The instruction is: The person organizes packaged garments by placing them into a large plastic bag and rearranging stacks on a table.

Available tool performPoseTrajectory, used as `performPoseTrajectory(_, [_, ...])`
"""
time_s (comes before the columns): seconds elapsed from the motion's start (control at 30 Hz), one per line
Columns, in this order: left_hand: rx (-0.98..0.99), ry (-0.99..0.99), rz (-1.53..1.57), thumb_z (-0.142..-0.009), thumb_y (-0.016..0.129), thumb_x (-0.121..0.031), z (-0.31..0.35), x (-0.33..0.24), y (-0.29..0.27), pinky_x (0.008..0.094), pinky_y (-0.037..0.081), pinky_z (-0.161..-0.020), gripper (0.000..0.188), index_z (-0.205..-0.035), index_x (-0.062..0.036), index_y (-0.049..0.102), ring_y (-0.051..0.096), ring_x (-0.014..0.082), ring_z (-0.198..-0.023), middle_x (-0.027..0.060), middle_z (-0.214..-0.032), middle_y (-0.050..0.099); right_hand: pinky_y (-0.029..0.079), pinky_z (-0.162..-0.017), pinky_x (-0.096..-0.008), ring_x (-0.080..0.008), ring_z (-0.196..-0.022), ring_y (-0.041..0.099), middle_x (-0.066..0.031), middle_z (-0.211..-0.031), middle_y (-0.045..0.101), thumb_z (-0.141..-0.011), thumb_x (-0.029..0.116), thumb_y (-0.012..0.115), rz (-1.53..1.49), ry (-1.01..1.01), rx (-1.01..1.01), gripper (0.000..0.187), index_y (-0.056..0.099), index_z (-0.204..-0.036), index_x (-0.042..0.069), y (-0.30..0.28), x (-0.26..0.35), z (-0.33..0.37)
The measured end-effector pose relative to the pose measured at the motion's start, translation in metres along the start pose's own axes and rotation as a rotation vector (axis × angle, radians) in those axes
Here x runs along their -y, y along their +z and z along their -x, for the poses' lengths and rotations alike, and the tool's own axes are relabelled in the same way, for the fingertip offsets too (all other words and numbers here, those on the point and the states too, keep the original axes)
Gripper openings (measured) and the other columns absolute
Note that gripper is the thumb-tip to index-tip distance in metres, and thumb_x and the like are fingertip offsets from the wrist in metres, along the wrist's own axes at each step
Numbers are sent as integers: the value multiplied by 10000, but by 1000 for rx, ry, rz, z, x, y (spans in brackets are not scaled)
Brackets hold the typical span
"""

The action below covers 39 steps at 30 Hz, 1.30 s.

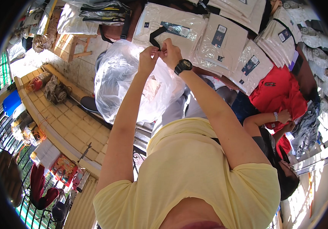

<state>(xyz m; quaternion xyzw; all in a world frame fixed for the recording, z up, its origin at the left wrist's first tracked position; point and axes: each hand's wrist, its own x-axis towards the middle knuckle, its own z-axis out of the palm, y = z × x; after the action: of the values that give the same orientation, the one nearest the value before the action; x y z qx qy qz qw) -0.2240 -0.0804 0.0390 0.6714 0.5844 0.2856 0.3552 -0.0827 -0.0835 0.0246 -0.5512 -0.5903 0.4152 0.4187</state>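
My left hand [147, 60] and my right hand [171, 54] meet in front of my chest, fingertips pinched close together. Between them is the lower end of a narrow black strip [153, 38], which bends upward over a packaged garment. Both hands appear closed on this strip, though the fingers hide its very end. Behind it lies a flat beige garment in clear plastic [186, 23] with a dark label. Below my hands, a large clear plastic bag [112, 82] bulges open over my lap, with something pale inside.
More packed beige garments [223, 40] lie to the right, some in a banded stack [276, 38]. At right, another person's hands [284, 116] handle a red garment [272, 89]. A wooden stool [70, 45] stands at upper left, near a tiled ledge [72, 118].
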Motion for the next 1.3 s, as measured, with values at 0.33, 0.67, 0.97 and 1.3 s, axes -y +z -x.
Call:
performPoseTrajectory(0.33, [83,37,-54,-802,634,-27,-5,9,-9,336,535,-691,125,-914,25,649,671,280,-761,174,-861,671,526,-594,-286,-191,-645,644,-62,-724,593,-708,-21,670,-47,13,10,343,439,-943,70,-5,-1,2])
performPoseTrajectory(0.67, [81,-253,40,-798,657,-108,0,17,-17,269,536,-718,184,-901,44,656,666,141,-765,117,-833,696,506,-747,-363,-294,-880,596,-112,-916,617,-708,-40,628,171,-234,-30,317,548,-1001,49,-2,7,13])
performPoseTrajectory(0.97, [152,-502,208,-824,653,-173,-7,27,-12,216,517,-675,226,-879,45,675,647,108,-725,73,-795,689,501,-720,-387,-291,-849,585,-103,-841,602,-725,47,624,311,-310,95,97,596,-816,69,3,-1,5])
performPoseTrajectory(1.3, [64,-284,-40,-798,664,-142,-1,27,-19,251,527,-683,191,-863,37,667,663,134,-733,103,-782,692,503,-697,-379,-299,-781,590,-110,-824,584,-712,55,628,150,-201,113,40,601,-742,54,-2,-3,1])
